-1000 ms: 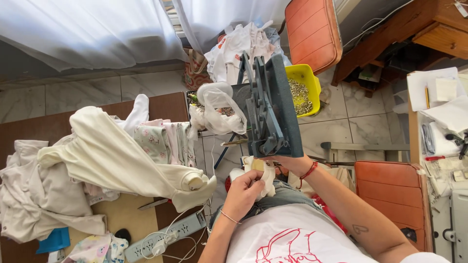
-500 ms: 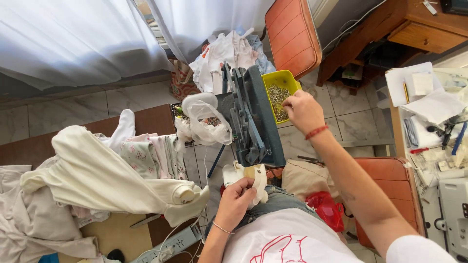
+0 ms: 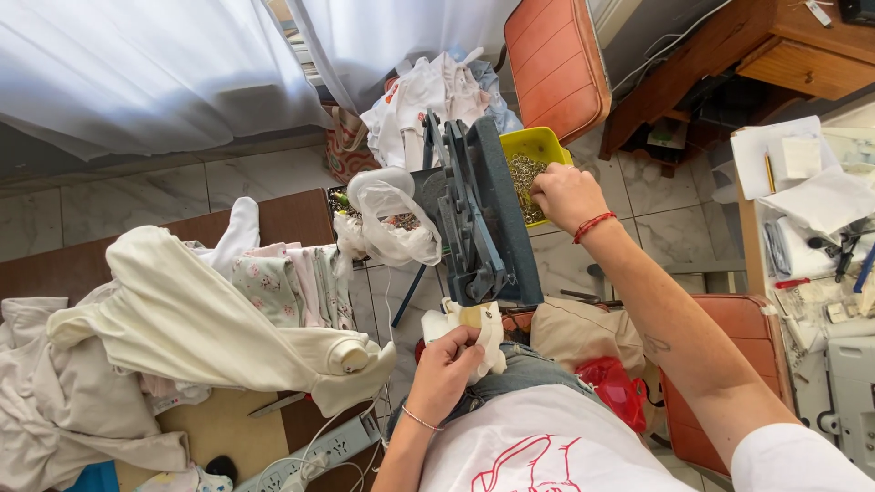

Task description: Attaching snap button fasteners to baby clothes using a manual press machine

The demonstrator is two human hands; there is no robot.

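Count, head view:

- Hands: 2, both the person's own: left hand (image 3: 444, 372), right hand (image 3: 562, 193).
- Bracelets: 2. One red cord bracelet (image 3: 594, 225) on the right wrist, one thin bracelet (image 3: 417, 418) on the left.
- Press machines: 1, dark blue-grey press (image 3: 478, 219).
- Yellow tubs: 1, yellow tub (image 3: 536, 157) holding small metal pieces (too many and too small to count).
- Clear plastic bags: 1, plastic bag (image 3: 387, 219).
- Orange chairs: 2, upper chair (image 3: 556, 64) and lower chair (image 3: 743, 342).
- Power strips: 1, power strip (image 3: 314, 451).
- Cream garments held: 1, small cream piece (image 3: 483, 333).
- Garment heaps: 2, heap on the table (image 3: 173, 319) and white heap on the floor (image 3: 424, 96); single items not separable.
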